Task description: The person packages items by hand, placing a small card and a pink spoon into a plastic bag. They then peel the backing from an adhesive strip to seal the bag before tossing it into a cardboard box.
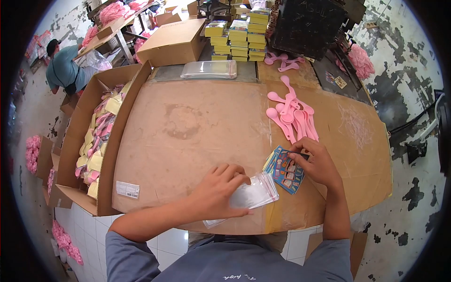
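Note:
My left hand rests over a stack of clear plastic bags at the table's front edge, thumb and fingers apart on either side of it. Just right of the bags lies a fanned pile of blue printed cards. My right hand pinches the upper edge of the top card between thumb and fingers. Beyond that hand, a heap of pink plastic spoons is spread on the cardboard-covered table.
A long cardboard box of packed pieces borders the left side. Another clear bag stack lies at the back, near a closed carton and piles of yellow-edged cards. A person sits at far left.

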{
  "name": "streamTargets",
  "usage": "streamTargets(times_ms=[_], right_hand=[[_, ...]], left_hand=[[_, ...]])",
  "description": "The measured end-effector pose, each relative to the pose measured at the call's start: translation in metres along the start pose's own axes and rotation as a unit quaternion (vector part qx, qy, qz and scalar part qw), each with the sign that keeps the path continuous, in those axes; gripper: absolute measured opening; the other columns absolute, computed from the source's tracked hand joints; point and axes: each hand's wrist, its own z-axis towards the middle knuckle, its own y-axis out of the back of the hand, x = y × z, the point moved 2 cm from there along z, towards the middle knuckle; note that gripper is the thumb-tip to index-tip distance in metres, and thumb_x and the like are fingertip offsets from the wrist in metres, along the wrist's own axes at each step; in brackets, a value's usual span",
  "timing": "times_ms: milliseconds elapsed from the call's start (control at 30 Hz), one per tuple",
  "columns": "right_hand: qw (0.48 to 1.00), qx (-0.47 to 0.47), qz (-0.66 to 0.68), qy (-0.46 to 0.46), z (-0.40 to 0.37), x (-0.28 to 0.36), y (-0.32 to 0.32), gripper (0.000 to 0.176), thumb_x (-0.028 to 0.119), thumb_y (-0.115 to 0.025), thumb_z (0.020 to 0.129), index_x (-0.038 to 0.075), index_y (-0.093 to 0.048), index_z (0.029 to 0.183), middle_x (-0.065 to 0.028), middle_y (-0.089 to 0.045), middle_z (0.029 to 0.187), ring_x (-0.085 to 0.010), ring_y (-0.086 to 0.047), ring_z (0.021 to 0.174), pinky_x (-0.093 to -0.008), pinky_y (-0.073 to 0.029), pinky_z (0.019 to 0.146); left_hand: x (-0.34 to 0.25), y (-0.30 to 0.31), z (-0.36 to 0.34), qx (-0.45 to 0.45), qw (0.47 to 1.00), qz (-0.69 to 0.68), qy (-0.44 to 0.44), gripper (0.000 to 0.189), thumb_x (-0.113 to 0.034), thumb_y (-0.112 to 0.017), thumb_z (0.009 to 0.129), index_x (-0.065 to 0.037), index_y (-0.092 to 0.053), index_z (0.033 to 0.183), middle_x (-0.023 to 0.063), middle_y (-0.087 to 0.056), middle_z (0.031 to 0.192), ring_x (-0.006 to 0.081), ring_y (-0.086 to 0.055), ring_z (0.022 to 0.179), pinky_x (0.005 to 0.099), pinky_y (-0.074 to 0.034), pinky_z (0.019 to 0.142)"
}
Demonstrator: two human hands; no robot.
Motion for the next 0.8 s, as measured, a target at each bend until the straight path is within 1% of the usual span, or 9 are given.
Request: streamTargets(times_ms=[100, 200, 300, 400, 467, 567, 667, 767, 800], right_hand=[[1.0, -0.002, -0.001, 0.004, 0.001, -0.003, -0.002, 0.016, 0.01, -0.076, 0.091, -0.002, -0.068, 0.1, -0.0103, -0.068, 0.093, -0.0216, -0.068, 0.083, -0.0358, -0.054, 0.075], [1.0, 0.0, 0.006, -0.007, 0.001, -0.005, -0.003, 0.017, 0.011, -0.076, 0.091, -0.001, -0.069, 0.1, -0.0095, -0.068, 0.093, -0.0205, -0.068, 0.082, -0.0355, -0.054, 0.074], [1.0, 0.004, 0.013, -0.02, 0.002, -0.007, -0.005, 0.017, 0.011, -0.076, 0.091, -0.001, -0.069, 0.101, -0.0089, -0.069, 0.093, -0.0198, -0.067, 0.081, -0.0349, -0.053, 0.073], [1.0, -0.004, 0.016, -0.014, 0.002, -0.007, -0.006, 0.015, 0.01, -0.076, 0.091, 0.0, -0.07, 0.101, -0.0083, -0.069, 0.093, -0.0185, -0.066, 0.079, -0.0335, -0.052, 0.073], [1.0, -0.008, 0.008, -0.011, 0.001, -0.003, -0.002, 0.013, 0.009, -0.076, 0.091, 0.001, -0.071, 0.1, -0.0074, -0.069, 0.093, -0.0171, -0.065, 0.078, -0.0324, -0.051, 0.074], [0.997, -0.009, 0.08, 0.003, 0.0, -0.004, 0.001, 0.012, 0.009, -0.075, 0.092, 0.003, -0.071, 0.102, -0.0066, -0.069, 0.095, -0.0156, -0.064, 0.082, -0.0308, -0.049, 0.077], [0.98, 0.018, 0.196, 0.027, -0.001, 0.0, -0.011, 0.014, 0.011, -0.074, 0.094, 0.004, -0.07, 0.105, -0.0066, -0.07, 0.101, -0.0151, -0.063, 0.088, -0.0308, -0.049, 0.082], [0.975, 0.094, 0.192, 0.055, 0.003, 0.023, -0.029, 0.013, 0.012, -0.072, 0.096, 0.004, -0.068, 0.107, -0.0078, -0.07, 0.104, -0.0187, -0.065, 0.098, -0.0327, -0.05, 0.086], [0.973, 0.105, 0.191, 0.073, 0.004, 0.024, -0.036, 0.013, 0.012, -0.071, 0.097, 0.005, -0.068, 0.107, -0.0084, -0.07, 0.105, -0.0204, -0.066, 0.1, -0.0337, -0.051, 0.087]], left_hand=[[0.002, -0.007, -0.005, 0.025, 0.999, 0.025, -0.002, 0.058, -0.037, -0.086, 0.072, -0.012, -0.063, 0.118, 0.0108, -0.057, 0.124, 0.0318, -0.056, 0.112, 0.0437, -0.046, 0.095], [0.01, -0.002, -0.001, 0.018, 0.999, 0.026, 0.004, 0.059, -0.035, -0.086, 0.072, -0.011, -0.063, 0.12, 0.0114, -0.058, 0.125, 0.0323, -0.057, 0.114, 0.0441, -0.047, 0.098], [0.028, 0.006, 0.003, -0.028, 0.999, 0.027, 0.029, 0.058, -0.034, -0.087, 0.073, -0.011, -0.063, 0.12, 0.0123, -0.058, 0.126, 0.0327, -0.057, 0.117, 0.0441, -0.046, 0.101], [0.038, 0.011, 0.006, -0.048, 0.998, 0.002, 0.044, 0.053, -0.033, -0.087, 0.075, -0.011, -0.065, 0.118, 0.0126, -0.059, 0.125, 0.0323, -0.057, 0.118, 0.0437, -0.047, 0.103], [0.038, 0.01, 0.006, -0.071, 0.996, -0.002, 0.045, 0.044, -0.029, -0.086, 0.079, -0.01, -0.066, 0.114, 0.0121, -0.061, 0.122, 0.0315, -0.058, 0.116, 0.0427, -0.048, 0.101], [0.041, 0.003, 0.008, -0.099, 0.994, -0.011, 0.046, 0.031, -0.022, -0.082, 0.084, -0.008, -0.068, 0.107, 0.0113, -0.064, 0.117, 0.0309, -0.06, 0.111, 0.0411, -0.05, 0.097], [0.048, -0.002, 0.009, -0.125, 0.991, -0.014, 0.044, 0.02, -0.013, -0.078, 0.087, -0.006, -0.068, 0.103, 0.0107, -0.066, 0.111, 0.0305, -0.062, 0.105, 0.0399, -0.051, 0.092], [0.048, -0.004, 0.01, -0.133, 0.99, -0.013, 0.035, 0.015, -0.01, -0.075, 0.089, -0.004, -0.067, 0.101, 0.0114, -0.065, 0.108, 0.031, -0.062, 0.103, 0.0401, -0.051, 0.089], [0.047, -0.004, 0.01, -0.135, 0.99, -0.011, 0.033, 0.015, -0.009, -0.074, 0.09, -0.003, -0.067, 0.1, 0.0118, -0.065, 0.107, 0.0313, -0.061, 0.103, 0.0404, -0.051, 0.089]])
